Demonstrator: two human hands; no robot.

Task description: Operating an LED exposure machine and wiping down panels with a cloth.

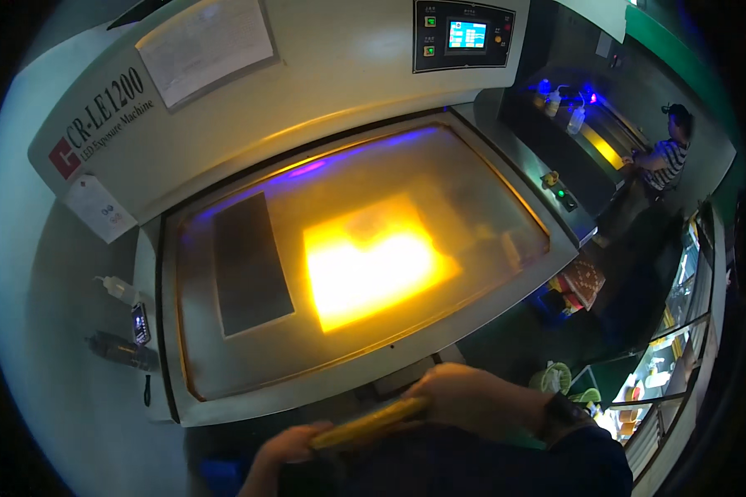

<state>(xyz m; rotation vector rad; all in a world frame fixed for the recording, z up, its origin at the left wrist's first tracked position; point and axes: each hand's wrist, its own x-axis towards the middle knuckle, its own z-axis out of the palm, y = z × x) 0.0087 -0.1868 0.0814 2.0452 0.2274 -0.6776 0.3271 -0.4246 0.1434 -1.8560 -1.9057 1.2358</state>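
My left hand (294,445) and my right hand (456,391) are closed round the two ends of a long, narrow yellow thing (369,423). It is held in front of my body, below the machine's near edge; its exact kind is hard to make out in the dim light. Just beyond lies the exposure machine's large framed bed (472,290), its surface hazy. A dark rectangular sheet (253,269) shows on the left of the bed. In the middle glows a very bright yellow-white rectangle (369,269), too bright to show detail.
Over the bed's far side rises the machine's housing with a control panel (464,35). A white squeeze bottle (116,288), a phone-like device (140,323) and a dark bottle (120,350) are at left. Another person (671,153) works at a far-right bench. A green basket (553,378) stands at lower right.
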